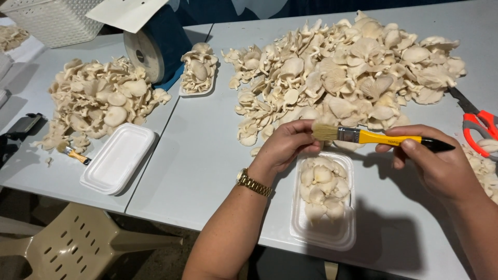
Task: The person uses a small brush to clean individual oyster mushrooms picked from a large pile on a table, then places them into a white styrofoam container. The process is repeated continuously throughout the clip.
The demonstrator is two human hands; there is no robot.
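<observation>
right hand (441,163): gripping the black tail end of the brush (381,137), fingers curled round it, thumb on top; it's hovering just above & right of the near tray (346,236).
brush: lying near level, long axis running left-right; bristles (325,131) pointing left toward the left hand, yellow handle mid, black tip at the right hand. It's crossing just beyond the far edge of the near tray, not touching the tray.
left hand (284,146): fingers bunched together just under the bristles, at the far-left corner of the near tray. It looks to be pinching sth small, prob a mushroom piece, but can't tell what, as the fingers are hiding it. Gold watch (253,183) on the wrist.
key relation: bristles sitting right at the left fingertips, touching or nearly; left hand nearer the bristle end, right hand nearer the handle end.
near tray: white foam, holding a layer of mushrooms (322,187) filling the far part; the near end is showing bare.
big pile (342,72): loose oyster mushrooms, just beyond the near tray, starting right behind both hands.
scissors (480,124): red/grey handles, right of the big pile, beyond the right hand.
empty tray (118,158): well left of the near tray, on the next table, w/ a small brush (72,152) beside it.
left pile (98,101): more mushrooms beyond the empty tray.
filled tray (198,70): far left of the big pile, beside a roll w/ blue wrap (155,46).
</observation>
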